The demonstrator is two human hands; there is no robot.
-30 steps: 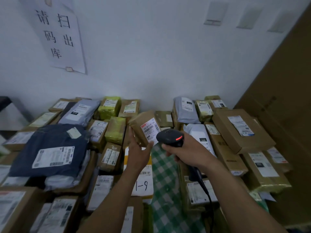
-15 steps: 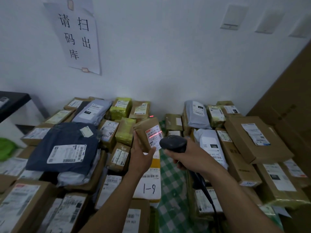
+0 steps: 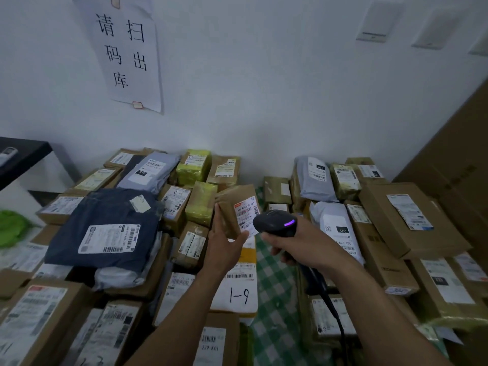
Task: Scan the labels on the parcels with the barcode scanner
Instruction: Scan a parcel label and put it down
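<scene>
Steadiness counts: left grip (image 3: 224,248) pinching the kraft parcel (image 3: 229,204), we square its label (image 3: 247,213) to the barcode scanner (image 3: 274,223) our right grip (image 3: 298,244) clasps.

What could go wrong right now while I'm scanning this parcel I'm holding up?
The thumb of the left hand lies over the lower edge of the label on the parcel, so it may block a barcode. The scanner in the right hand sits very near the label, perhaps too close to read. Its cable trails past boxes and might snag.

red scan line gone from label (image 3: 246,213); scanner (image 3: 274,223) light red to purple
</scene>
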